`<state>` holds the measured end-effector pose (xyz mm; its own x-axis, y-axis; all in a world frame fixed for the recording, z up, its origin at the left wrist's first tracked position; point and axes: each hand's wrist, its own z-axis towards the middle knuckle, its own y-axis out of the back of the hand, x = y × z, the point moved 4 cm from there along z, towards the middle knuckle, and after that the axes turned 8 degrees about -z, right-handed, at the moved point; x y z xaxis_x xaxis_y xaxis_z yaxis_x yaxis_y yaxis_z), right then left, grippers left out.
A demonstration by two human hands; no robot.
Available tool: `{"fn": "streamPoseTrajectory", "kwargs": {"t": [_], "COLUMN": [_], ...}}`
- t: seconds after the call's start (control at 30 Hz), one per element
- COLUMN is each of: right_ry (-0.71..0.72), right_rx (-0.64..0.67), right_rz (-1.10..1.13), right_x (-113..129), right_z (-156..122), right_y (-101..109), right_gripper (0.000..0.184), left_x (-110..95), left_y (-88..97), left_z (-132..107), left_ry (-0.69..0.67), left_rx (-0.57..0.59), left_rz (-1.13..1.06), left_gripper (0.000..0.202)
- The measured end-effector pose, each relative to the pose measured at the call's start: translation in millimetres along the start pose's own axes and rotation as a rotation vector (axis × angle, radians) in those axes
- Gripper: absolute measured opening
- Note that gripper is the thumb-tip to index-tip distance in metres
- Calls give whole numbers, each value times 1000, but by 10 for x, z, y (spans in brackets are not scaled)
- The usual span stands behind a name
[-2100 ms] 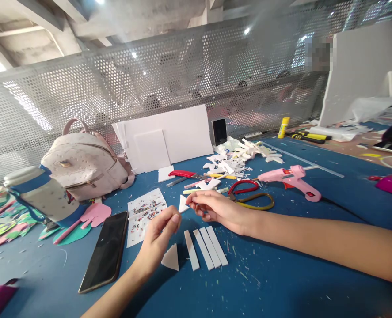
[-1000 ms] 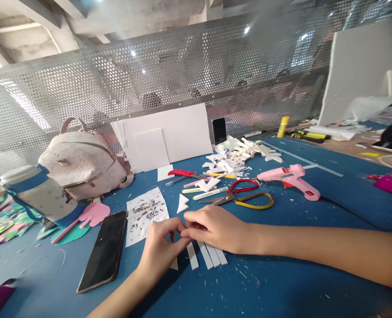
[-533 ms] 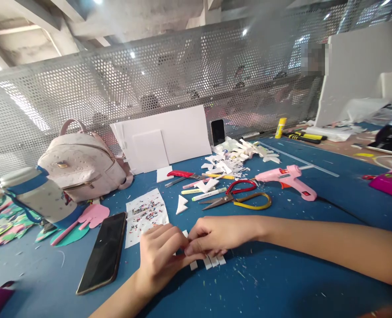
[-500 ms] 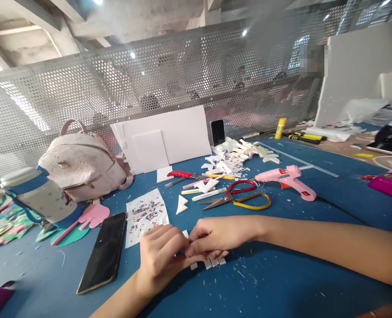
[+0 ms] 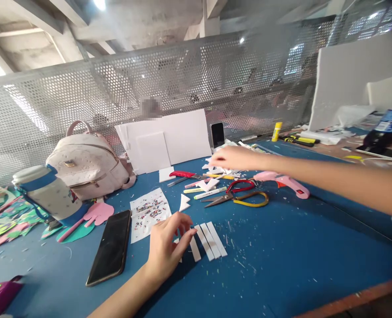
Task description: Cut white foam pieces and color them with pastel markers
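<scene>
My left hand [image 5: 169,243] hovers low over the blue table beside a row of several narrow white foam strips [image 5: 216,238]. Its fingers are loosely curled, the thumb apart from them, and I see nothing held. Part of the row is hidden behind this hand. My right hand [image 5: 234,158] reaches to the heap of white foam scraps [image 5: 215,171] at the back, fingers bent downward. Whether its fingertips pinch a piece cannot be made out. Between the hands lie scissors [image 5: 218,201] with red and yellow handles, pens, and a red-handled cutter [image 5: 182,174].
A pink glue gun [image 5: 290,183] lies under my right forearm. Left of my left hand are a phone [image 5: 109,247], a sheet with colourful bits [image 5: 151,216], a bottle [image 5: 50,194] and a backpack [image 5: 86,163]. White boards [image 5: 187,134] lean against the mesh; a glue stick [image 5: 276,131] stands behind.
My hands were together over the strips. My right hand has moved away to the scrap heap, while my left has loosened and stayed near the strips, which now show more fully.
</scene>
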<state>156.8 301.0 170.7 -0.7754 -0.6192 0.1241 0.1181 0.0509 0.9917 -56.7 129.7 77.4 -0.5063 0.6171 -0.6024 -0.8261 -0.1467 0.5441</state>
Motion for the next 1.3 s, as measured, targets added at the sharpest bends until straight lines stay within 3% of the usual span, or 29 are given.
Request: {"fn": "streamPoseTrajectory", "kwargs": {"t": [0.17, 0.33, 0.47, 0.6, 0.73, 0.83, 0.9, 1.03, 1.1, 1.17, 1.3], "right_ry": [-231, -293, -204, -16, 240, 413, 435, 434, 454, 475, 490], "right_rx": [36, 34, -27, -76, -26, 31, 19, -22, -29, -43, -77], "right_rz": [-313, -443, -407, -270, -85, 158, 267, 343, 375, 404, 457], "right_x": [-684, -784, -620, -203, 355, 616, 656, 630, 631, 639, 650], "right_z": [360, 428, 408, 179, -315, -658, -774, -802, -792, -789, -769], "right_y": [214, 202, 242, 154, -255, -680, -930, -1222, -1261, -1261, -1238], "right_gripper": [20, 28, 14, 15, 31, 63, 77, 90, 89, 88, 83], "left_x": [-15, 23, 28, 36, 45, 25, 7, -25, -9, 30, 109], "left_y": [-16, -16, -23, -30, -10, -17, -53, -163, -196, -202, -192], "left_z": [-8, 0, 0, 8, 34, 28, -7, -127, -176, -199, -195], "left_ry": [61, 96, 108, 108, 109, 118, 128, 9, -63, -72, 50], "left_rx": [19, 12, 8, 3, 9, 52, 101, 226, 270, 297, 296], "left_rz": [-56, -92, -103, -96, -56, 0, 39, 323, 452, 480, 364], "left_gripper": [28, 32, 29, 26, 24, 18, 24, 88, 104, 104, 79]}}
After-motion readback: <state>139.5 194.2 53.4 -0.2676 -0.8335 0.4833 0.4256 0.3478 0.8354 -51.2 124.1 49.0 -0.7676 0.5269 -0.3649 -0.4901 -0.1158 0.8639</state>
